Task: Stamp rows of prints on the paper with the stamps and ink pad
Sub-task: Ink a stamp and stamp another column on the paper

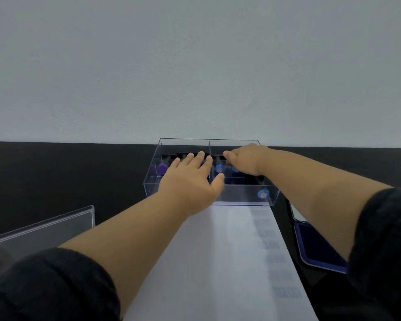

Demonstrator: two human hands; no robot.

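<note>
While your left hand (190, 179) lies flat-fingered over box (241, 195), steadying it, right hand (245, 161) dips inside among stamps (219, 169); grasp unclear. Paper (218, 251) before box.

Hidden and blurred bits
Right hand (243, 159) fingertips dip into box (241, 195), grip unclear; stamps (218, 169) beneath the left hand (192, 179) fingers mostly covered; prints (267, 237) smeared unreadable; ink pad (315, 249) half behind forearm.
</note>
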